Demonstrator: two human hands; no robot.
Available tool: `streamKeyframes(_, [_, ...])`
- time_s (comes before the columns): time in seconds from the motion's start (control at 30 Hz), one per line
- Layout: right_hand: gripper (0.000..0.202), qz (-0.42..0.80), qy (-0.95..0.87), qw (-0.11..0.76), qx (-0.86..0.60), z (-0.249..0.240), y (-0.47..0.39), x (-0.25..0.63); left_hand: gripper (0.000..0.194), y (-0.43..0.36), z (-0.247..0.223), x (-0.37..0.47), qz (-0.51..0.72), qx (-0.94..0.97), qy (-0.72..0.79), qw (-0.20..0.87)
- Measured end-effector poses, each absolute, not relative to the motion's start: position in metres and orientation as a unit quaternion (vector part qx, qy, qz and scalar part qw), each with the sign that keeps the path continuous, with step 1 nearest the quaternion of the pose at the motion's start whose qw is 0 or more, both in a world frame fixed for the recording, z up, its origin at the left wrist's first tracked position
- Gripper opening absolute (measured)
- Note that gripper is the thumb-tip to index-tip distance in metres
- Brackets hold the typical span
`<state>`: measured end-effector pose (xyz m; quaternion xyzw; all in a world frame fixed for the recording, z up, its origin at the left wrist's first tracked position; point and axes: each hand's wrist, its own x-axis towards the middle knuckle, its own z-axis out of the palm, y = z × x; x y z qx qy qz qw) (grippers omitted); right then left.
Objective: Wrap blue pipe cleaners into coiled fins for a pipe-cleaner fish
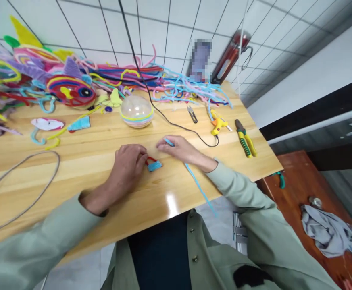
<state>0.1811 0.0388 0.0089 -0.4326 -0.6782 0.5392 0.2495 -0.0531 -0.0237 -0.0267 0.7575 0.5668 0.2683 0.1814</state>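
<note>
Left hand (129,167): fingers pinching red-and-blue piece (155,165) – right hand (180,150): fingers grasping blue stem (198,186), tail past worktop (85,173) edge

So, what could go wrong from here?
The long light-blue fuzzy stem in the right hand trails past the edge of the pale wooden table, so its free end could snag on the green jacket.

The thin black cord of the yellow glue gun lies just beyond that hand; reaching forward might catch it and drag the gun.
</note>
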Motion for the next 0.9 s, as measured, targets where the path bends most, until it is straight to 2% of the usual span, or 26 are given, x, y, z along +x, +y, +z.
streamKeyframes(0.2, [0.012, 0.413, -0.773, 0.13, -0.464, 0.025, 0.035, 0.165, 0.03, -0.029, -0.029, -0.054, 0.248, 0.794, 0.54, 0.127])
streamKeyframes(0.37, [0.019, 0.352, -0.807, 0.106, -0.462, 0.018, 0.032, 0.164, 0.034, -0.028, -0.031, -0.053, 0.246, 0.797, 0.537, 0.128])
streamKeyframes(0.53, [0.027, 0.383, -0.822, 0.106, -0.409, 0.013, 0.033, 0.169, 0.027, -0.022, -0.036, -0.057, 0.31, 0.774, 0.526, 0.168])
streamKeyframes(0.67, [0.031, 0.46, -0.793, 0.159, -0.365, 0.015, 0.033, 0.173, 0.022, -0.025, -0.027, -0.059, 0.407, 0.707, 0.528, 0.238])
streamKeyframes(0.77, [0.035, 0.501, -0.723, 0.248, -0.405, 0.016, 0.031, 0.174, 0.039, -0.032, -0.014, -0.055, 0.458, 0.617, 0.544, 0.338])
streamKeyframes(0.9, [0.04, 0.535, -0.658, 0.318, -0.424, 0.014, 0.031, 0.172, 0.046, -0.035, -0.005, -0.048, 0.465, 0.548, 0.497, 0.486])
